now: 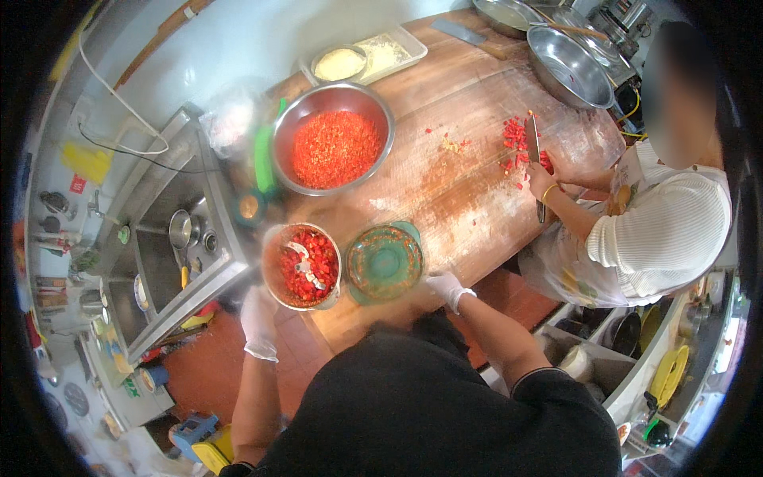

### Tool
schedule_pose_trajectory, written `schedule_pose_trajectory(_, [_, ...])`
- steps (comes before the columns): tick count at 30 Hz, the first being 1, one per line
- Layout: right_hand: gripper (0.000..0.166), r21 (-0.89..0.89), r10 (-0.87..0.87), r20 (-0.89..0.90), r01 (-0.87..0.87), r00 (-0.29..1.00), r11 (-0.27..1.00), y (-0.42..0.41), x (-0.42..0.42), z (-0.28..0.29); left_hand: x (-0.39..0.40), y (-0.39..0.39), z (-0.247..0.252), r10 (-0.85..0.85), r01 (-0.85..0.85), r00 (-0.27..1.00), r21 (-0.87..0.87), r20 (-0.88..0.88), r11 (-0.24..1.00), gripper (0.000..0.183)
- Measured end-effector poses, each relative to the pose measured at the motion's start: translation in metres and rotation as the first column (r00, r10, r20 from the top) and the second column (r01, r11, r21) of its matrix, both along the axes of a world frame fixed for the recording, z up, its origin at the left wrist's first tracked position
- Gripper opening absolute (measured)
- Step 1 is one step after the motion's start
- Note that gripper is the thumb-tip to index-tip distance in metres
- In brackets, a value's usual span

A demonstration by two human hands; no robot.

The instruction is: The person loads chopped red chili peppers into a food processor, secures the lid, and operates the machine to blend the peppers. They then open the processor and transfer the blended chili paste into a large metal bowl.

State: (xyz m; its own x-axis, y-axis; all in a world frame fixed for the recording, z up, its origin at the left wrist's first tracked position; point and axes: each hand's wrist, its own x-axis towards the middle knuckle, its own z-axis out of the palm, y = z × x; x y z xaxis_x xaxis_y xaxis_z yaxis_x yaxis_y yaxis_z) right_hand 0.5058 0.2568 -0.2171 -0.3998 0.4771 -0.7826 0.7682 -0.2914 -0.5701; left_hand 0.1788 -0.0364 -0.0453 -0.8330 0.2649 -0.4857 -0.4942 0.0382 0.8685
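A chopper bowl [335, 296] stands at the near left of the wooden table [411, 208]. Inside it, chopped red peppers [316, 245] lie around a metal blade [303, 266]. My left hand [259, 322], in a clear thin glove, is beside the bowl's lower left; its fingertips are hidden, so I cannot tell whether it grips. Right of the bowl is a greenish transparent lid [384, 265] with red flecks around its rim. My right hand [448, 290], also gloved, is at the table's near edge close to the lid; its grip is unclear.
Minced red pepper fills a large steel bowl [384, 156]. Behind it are a small bowl [340, 63] and a tray [417, 52] of pale yellow food. At right, a person [656, 226] holds a knife [534, 140] over cut peppers. A cleaver [459, 31] lies farther back; a sink [158, 244] is left.
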Motion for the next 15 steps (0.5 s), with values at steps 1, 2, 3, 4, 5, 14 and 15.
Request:
schedule_pose_trajectory(1, [0.044, -0.028, -0.047, -0.024, 0.046, 0.999, 0.999, -0.007, -0.007, -0.006, -0.001, 0.002, 0.001, -0.006, 0.005, 1.000, 0.034, 0.013, 0.999, 0.028])
schedule_pose_trajectory(2, [0.043, -0.057, -0.093, -0.047, 0.091, 0.995, 0.994, -0.012, -0.012, -0.012, -0.002, 0.003, -0.001, -0.012, 0.010, 1.000, 0.068, 0.026, 0.998, 0.029])
schedule_pose_trajectory(3, [0.043, -0.024, -0.099, -0.075, 0.098, 0.992, 0.995, -0.014, -0.015, -0.024, -0.003, 0.005, 0.000, -0.018, 0.014, 0.999, 0.102, 0.039, 0.995, 0.030])
schedule_pose_trajectory(4, [0.042, 0.014, -0.110, -0.098, 0.112, 0.989, 0.994, -0.015, -0.015, -0.046, 0.001, 0.015, 0.007, -0.059, 0.059, 0.998, 0.080, 0.000, 0.995, 0.031])
schedule_pose_trajectory(5, [0.042, 0.049, -0.116, -0.124, 0.123, 0.986, 0.991, -0.015, -0.019, -0.066, 0.001, 0.021, 0.012, -0.110, 0.111, 0.994, 0.074, -0.010, 0.991, 0.030])
schedule_pose_trajectory(14, [0.027, -0.094, -0.141, -0.196, 0.125, 0.970, 0.988, -0.004, -0.022, -0.056, 0.017, 0.030, 0.039, -0.167, 0.165, 0.985, -0.050, -0.048, 0.985, 0.026])
schedule_pose_trajectory(15, [0.027, -0.123, -0.141, -0.208, 0.117, 0.968, 0.985, -0.003, -0.022, -0.052, 0.017, 0.029, 0.038, -0.170, 0.165, 0.984, -0.085, -0.054, 0.983, 0.026])
